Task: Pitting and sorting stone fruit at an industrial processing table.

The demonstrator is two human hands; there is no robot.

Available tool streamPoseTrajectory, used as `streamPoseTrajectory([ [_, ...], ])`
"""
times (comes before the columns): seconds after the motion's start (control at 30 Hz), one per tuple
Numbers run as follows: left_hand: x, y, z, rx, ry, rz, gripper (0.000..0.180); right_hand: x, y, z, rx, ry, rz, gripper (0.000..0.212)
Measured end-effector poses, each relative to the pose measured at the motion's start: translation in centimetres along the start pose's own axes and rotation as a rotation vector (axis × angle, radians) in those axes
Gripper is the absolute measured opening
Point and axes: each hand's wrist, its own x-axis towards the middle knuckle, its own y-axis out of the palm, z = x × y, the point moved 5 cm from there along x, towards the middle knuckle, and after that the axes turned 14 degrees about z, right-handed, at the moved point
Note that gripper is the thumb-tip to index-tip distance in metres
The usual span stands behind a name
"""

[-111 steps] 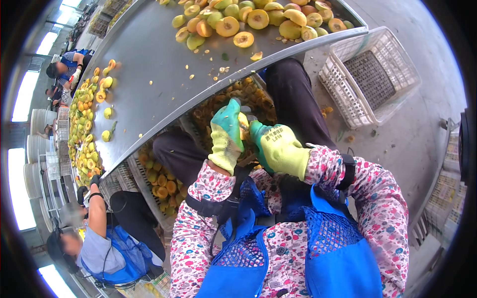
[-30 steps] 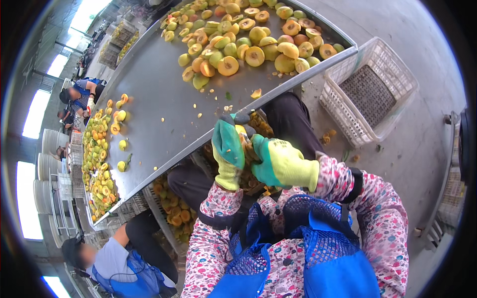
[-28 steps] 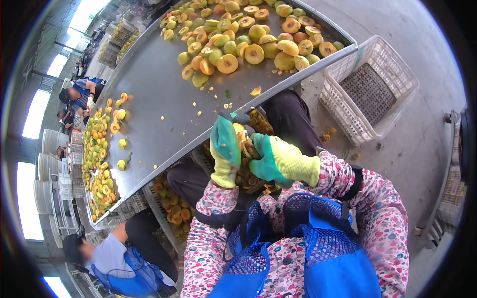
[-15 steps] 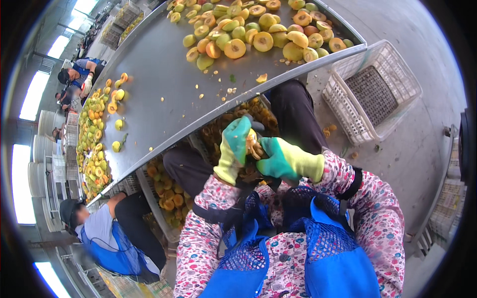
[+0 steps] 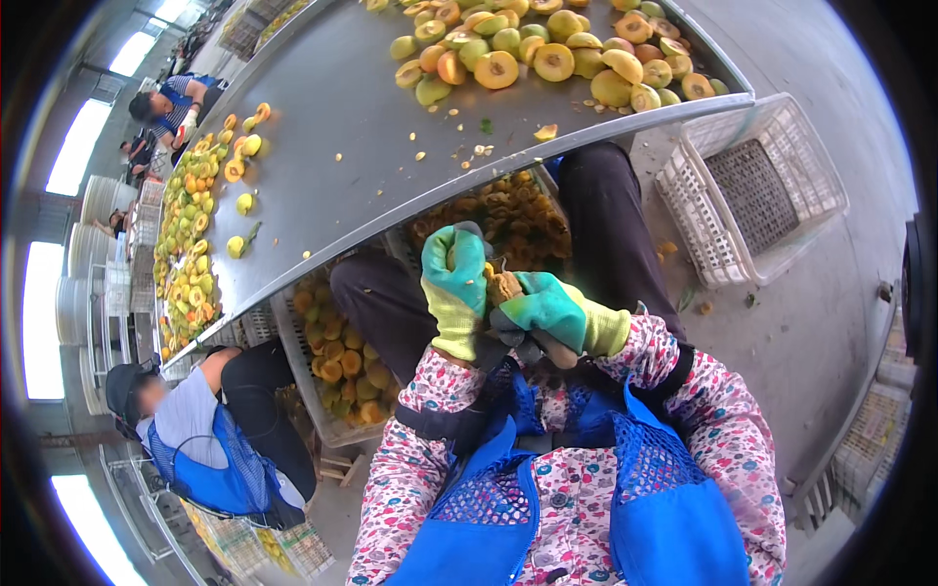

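Note:
Both my hands wear green-and-yellow gloves with dark fingertips and are held close together above my lap, below the table's near edge. My left hand (image 5: 454, 283) is closed, its fingers curled upward. What it grips is mostly hidden; a bit of yellow shows at its fingers. My right hand (image 5: 547, 314), also closed, grips a brownish, wrinkled piece of fruit (image 5: 503, 286) between thumb and fingers, right beside the left hand. Behind the hands, under the table, a crate holds brown-orange fruit pieces (image 5: 523, 220).
A grey metal table (image 5: 342, 186) carries halved green-yellow stone fruit (image 5: 554, 62) and loose pale pits. A white plastic crate (image 5: 674, 181) stands on the floor at right. Another crate of fruit (image 5: 342, 366) is by my left knee. A person in a blue vest (image 5: 220, 449) sits at left.
My hands have come slightly nearer to my body, and the right one has turned so its dark fingertips show. The brownish piece shows more plainly. The view has shifted slightly.

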Motion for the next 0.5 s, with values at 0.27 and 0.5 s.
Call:
streamPoseTrajectory([
  [0.27,0.2,-6.4,0.0,0.027,0.006,-0.040,0.043,0.8,-0.1,1.2,-0.070,0.023,0.040,0.024],
  [0.5,-0.4,-2.4,-3.6,-0.012,0.025,0.118,0.061,2.4,1.6,2.7,-0.077,0.037,0.063,0.017],
])
